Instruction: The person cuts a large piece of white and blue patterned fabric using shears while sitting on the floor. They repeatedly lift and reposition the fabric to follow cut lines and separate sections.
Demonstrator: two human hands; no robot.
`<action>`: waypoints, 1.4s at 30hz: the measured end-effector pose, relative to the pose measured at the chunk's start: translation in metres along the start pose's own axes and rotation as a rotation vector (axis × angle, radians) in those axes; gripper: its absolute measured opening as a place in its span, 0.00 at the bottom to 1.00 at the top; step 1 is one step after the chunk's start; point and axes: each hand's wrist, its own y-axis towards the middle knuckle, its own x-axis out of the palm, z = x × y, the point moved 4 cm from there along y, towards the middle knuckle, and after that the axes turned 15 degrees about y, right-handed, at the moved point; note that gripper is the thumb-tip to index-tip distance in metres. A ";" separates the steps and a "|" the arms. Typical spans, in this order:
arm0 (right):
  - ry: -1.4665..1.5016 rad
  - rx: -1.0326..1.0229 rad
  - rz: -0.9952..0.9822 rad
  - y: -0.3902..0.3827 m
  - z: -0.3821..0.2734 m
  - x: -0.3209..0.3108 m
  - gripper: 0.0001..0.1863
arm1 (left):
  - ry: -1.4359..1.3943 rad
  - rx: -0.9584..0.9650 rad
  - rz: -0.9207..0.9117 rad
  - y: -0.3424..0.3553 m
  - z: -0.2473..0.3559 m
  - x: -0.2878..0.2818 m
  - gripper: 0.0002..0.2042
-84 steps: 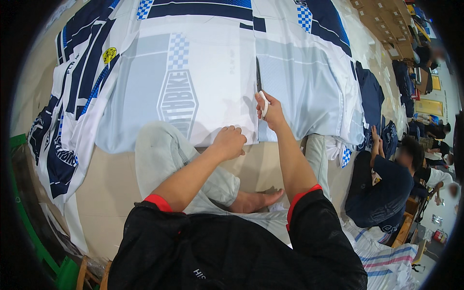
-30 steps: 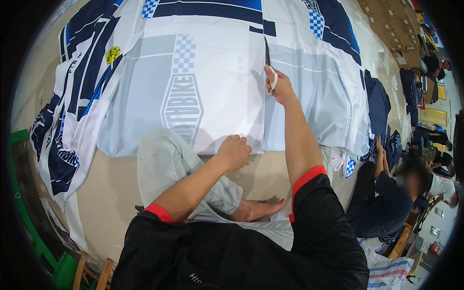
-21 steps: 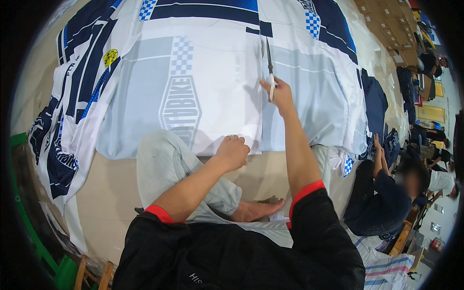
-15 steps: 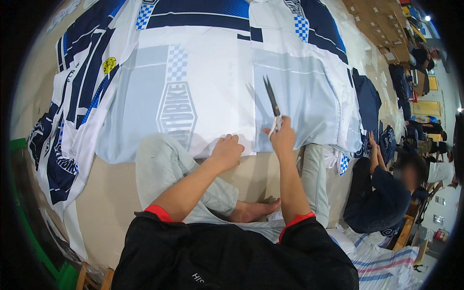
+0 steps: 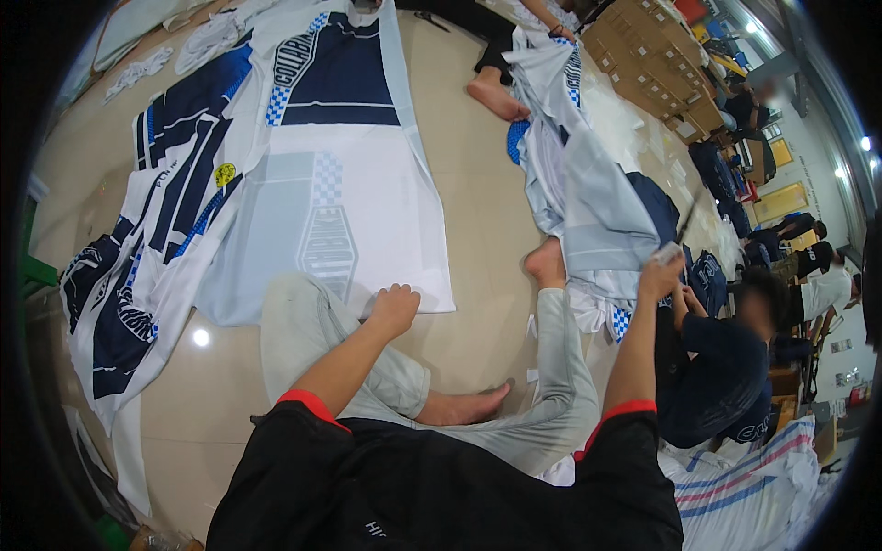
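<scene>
A white, pale grey and navy printed fabric panel [image 5: 395, 207] lies flat on the floor before me. At its near edge, my left hand [image 5: 395, 310] is closed, fingers curled onto the cloth. My right hand [image 5: 658, 278] reaches out to the right, wrapped round the pale handles of a pair of scissors [image 5: 670, 252]; the dark blades point away and are blurred. Left of the scissors, a second piece of printed fabric [image 5: 602, 211] is bunched over my right foot, apart from the flat panel. Another person's hand [image 5: 562, 33] touches its far end.
More navy and white printed fabric [image 5: 184, 193] lies folded on the left. Close by my right arm sits a person in dark clothes [image 5: 712, 367]. A striped white sack [image 5: 753, 482] is behind them. Stacked cardboard boxes [image 5: 643, 55] stand at the far right.
The right-hand fabric has come away from the flat panel and shifted right into a bunch, baring floor between them. My right hand has swung right with the scissors. Another person's limbs now show beyond.
</scene>
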 end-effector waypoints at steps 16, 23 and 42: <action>1.438 1.076 -0.455 -0.294 -0.230 0.027 0.15 | -0.637 -0.103 0.748 -0.023 0.062 -0.114 0.27; 1.031 0.600 -0.219 -0.121 -0.131 0.011 0.31 | -0.015 -0.759 0.127 -0.047 -0.109 -0.101 0.70; 0.874 0.496 -0.655 -0.184 -0.168 0.004 0.29 | -0.308 0.325 0.363 -0.007 0.105 -0.193 0.29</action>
